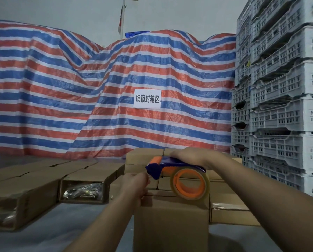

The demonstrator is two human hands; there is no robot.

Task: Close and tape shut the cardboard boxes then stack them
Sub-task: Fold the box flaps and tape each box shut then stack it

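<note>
Landmark: closed cardboard box (171, 222) standing at centre bottom, top flaps down. Left of it, two open-ended boxes (82, 186) lie on their sides, shiny plastic-wrapped contents (83, 190) showing inside; the nearer one (15, 202) also has wrapped goods at its mouth. Behind the closed box, a stack of more shut boxes (143, 158); right of it, a low flat box (232, 213) with clear tape along its edge. Right hand (190, 156) curls over the top of a blue-and-orange tape dispenser (163, 165), held just above the closed box's top, clear tape roll (189, 184) on an orange core hanging below the handle. Left hand (135, 182) at the closed box's top left edge, fingertips bunched at the dispenser's blue nose, apparently pinching the tape end; the tape itself too thin to see. Boxes sit on a grey floor (43, 231). Behind everything, a red-white-blue striped tarp (61, 88) drapes over a large heap, white paper sign (147, 98) with Chinese characters stuck on it above the closed box. Right of the closed box, tall stack of grey plastic crates (279, 97). Pale wall (79, 10) above the tarp, a pole (122, 13) against it.
</note>
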